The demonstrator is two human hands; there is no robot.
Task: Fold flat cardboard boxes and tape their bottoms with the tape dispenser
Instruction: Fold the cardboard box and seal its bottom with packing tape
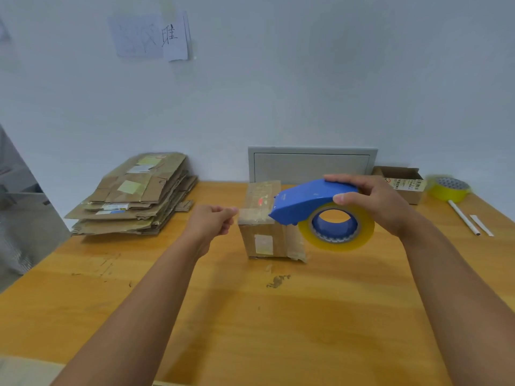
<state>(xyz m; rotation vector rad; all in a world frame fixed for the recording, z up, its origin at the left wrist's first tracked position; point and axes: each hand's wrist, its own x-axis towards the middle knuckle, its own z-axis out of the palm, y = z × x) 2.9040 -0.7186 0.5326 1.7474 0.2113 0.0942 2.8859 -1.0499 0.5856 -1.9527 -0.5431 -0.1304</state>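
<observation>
A small folded cardboard box stands in the middle of the wooden table, its taped flaps on top. My right hand grips the blue tape dispenser, which carries a roll of clear yellowish tape, and holds its front edge over the box's top right. My left hand is just left of the box with its fingers curled, pinching the end of the tape strip at the box's top left edge.
A stack of flat cardboard boxes lies at the back left. At the back right sit an open small carton, a spare yellow tape roll and two white sticks. A grey panel leans against the wall.
</observation>
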